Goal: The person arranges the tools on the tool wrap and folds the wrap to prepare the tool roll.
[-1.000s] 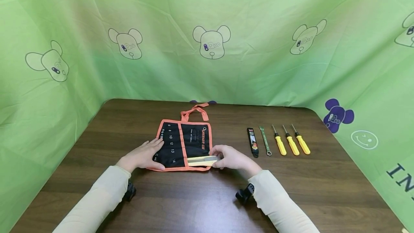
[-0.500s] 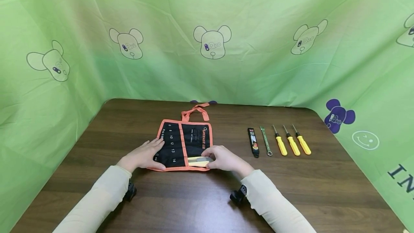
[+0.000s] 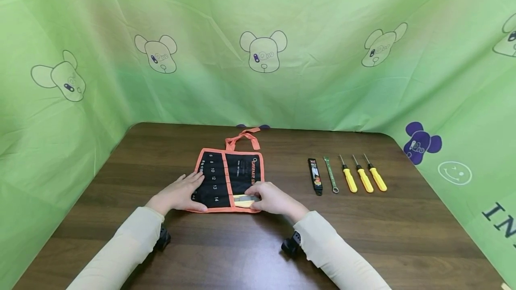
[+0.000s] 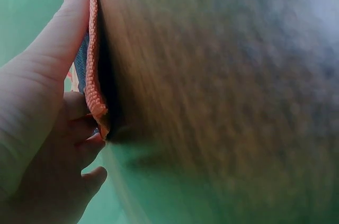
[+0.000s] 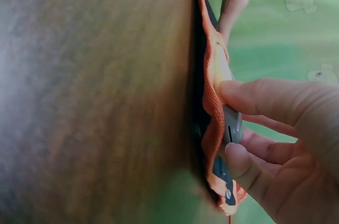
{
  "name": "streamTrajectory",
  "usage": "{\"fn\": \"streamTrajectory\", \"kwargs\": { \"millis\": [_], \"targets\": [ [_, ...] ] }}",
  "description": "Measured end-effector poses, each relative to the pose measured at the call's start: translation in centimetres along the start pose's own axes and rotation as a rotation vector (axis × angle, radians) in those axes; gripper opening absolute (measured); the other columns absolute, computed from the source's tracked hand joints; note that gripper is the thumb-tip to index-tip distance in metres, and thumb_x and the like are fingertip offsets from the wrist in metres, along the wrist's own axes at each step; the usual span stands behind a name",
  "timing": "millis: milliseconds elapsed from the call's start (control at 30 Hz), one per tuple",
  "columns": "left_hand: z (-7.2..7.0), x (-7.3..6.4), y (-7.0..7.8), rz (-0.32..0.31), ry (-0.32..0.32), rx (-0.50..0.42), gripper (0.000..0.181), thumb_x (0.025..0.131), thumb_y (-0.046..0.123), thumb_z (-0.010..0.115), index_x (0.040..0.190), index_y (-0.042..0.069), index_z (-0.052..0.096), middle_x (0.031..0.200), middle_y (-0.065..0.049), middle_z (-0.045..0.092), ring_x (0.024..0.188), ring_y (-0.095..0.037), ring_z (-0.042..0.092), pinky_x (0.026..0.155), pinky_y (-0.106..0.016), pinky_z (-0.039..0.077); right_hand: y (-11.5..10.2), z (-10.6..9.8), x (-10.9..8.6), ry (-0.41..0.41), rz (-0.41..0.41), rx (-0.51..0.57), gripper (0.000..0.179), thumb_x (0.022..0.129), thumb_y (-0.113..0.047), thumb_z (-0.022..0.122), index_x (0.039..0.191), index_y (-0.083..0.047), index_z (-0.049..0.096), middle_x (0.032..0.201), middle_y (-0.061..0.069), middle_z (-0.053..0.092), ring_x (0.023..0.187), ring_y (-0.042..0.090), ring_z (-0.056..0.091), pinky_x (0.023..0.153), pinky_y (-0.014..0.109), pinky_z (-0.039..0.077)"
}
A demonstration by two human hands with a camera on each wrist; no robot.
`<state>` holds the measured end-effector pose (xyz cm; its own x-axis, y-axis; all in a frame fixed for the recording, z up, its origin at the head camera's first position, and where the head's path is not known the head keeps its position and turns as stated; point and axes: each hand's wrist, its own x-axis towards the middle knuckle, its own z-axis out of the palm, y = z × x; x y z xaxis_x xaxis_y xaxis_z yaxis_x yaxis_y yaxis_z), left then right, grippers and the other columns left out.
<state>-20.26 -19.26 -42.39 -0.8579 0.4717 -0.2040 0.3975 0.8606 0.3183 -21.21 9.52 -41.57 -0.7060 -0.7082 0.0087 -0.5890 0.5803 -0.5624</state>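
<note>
A black tool pouch [image 3: 242, 167] with orange edging lies spread on the table, its left column printed with size numbers. My left hand [image 3: 180, 193] rests flat on its left edge, fingers spread; the left wrist view has the thumb on the orange border. At the pouch's lower right, my right hand [image 3: 274, 197] pinches a yellow and grey utility knife [image 3: 242, 200] between thumb and fingers. The knife lies sideways, its left end at the orange middle strip. In the right wrist view, the knife's grey end [image 5: 232, 124] shows between the fingers.
Right of the pouch lie a slim black pack [image 3: 315, 176], a green combination wrench [image 3: 331, 174] and three yellow-handled screwdrivers [image 3: 363, 180]. Orange ties [image 3: 243, 138] stretch from the pouch's top edge. Green printed cloth [image 3: 262, 97] hangs behind the brown table [image 3: 225, 254].
My right hand has moved left with the utility knife, and less of the knife shows right of the middle strip. The left hand stays in place on the pouch.
</note>
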Motion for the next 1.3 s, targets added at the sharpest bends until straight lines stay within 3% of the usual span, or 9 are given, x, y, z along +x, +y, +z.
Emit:
{"fn": "streamTrajectory", "kwargs": {
  "millis": [200, 433, 833, 1133, 1300],
  "targets": [
    [0.2, 0.2, 0.1, -0.019, 0.003, -0.003, 0.102, 0.073, 0.063, 0.063, 0.140, -0.006, 0.030, 0.147, -0.021, 0.022, 0.135, -0.035, 0.016, 0.107, -0.050, 0.013, -0.1, 0.6, 0.2, 0.011, -0.026, -0.015, 0.027, 0.078, -0.002, 0.068, 0.104, 0.002, 0.067, 0.103, 0.010, 0.062, 0.112, 0.031, 0.051, 0.089, 0.039, 0.044],
    [0.3, 0.1, 0.1, -0.023, 0.008, 0.005, 0.103, 0.073, 0.063, 0.064, 0.140, -0.006, 0.030, 0.147, -0.022, 0.022, 0.135, -0.034, 0.017, 0.107, -0.050, 0.014, -0.8, 1.0, 0.6, -0.012, -0.025, -0.066, 0.026, 0.079, -0.003, 0.067, 0.105, 0.001, 0.066, 0.101, 0.009, 0.061, 0.092, 0.020, 0.057, 0.081, 0.033, 0.047],
    [0.4, 0.4, 0.1, -0.023, 0.001, 0.006, 0.103, 0.072, 0.063, 0.064, 0.140, -0.006, 0.029, 0.147, -0.022, 0.021, 0.135, -0.034, 0.016, 0.106, -0.051, 0.014, -1.0, 1.4, 0.8, -0.016, -0.008, -0.087, 0.028, 0.082, -0.006, 0.067, 0.109, 0.001, 0.065, 0.105, 0.010, 0.060, 0.096, 0.021, 0.056, 0.084, 0.033, 0.046],
    [0.4, 0.3, 0.1, -0.025, -0.006, -0.001, 0.103, 0.073, 0.063, 0.064, 0.141, -0.006, 0.028, 0.147, -0.021, 0.021, 0.136, -0.033, 0.016, 0.106, -0.051, 0.013, -1.0, 1.0, 0.6, -0.004, -0.019, -0.046, 0.034, 0.081, -0.009, 0.067, 0.113, 0.002, 0.063, 0.106, 0.010, 0.061, 0.094, 0.020, 0.057, 0.083, 0.034, 0.047],
    [0.4, 0.2, 0.1, -0.023, 0.002, -0.001, 0.103, 0.073, 0.063, 0.064, 0.141, -0.006, 0.029, 0.147, -0.021, 0.021, 0.135, -0.033, 0.016, 0.106, -0.050, 0.014, -0.8, 0.1, 0.2, 0.053, -0.021, 0.026, 0.039, 0.082, -0.008, 0.066, 0.119, 0.003, 0.058, 0.106, 0.012, 0.061, 0.090, 0.021, 0.057, 0.079, 0.034, 0.048]
  ]
}}
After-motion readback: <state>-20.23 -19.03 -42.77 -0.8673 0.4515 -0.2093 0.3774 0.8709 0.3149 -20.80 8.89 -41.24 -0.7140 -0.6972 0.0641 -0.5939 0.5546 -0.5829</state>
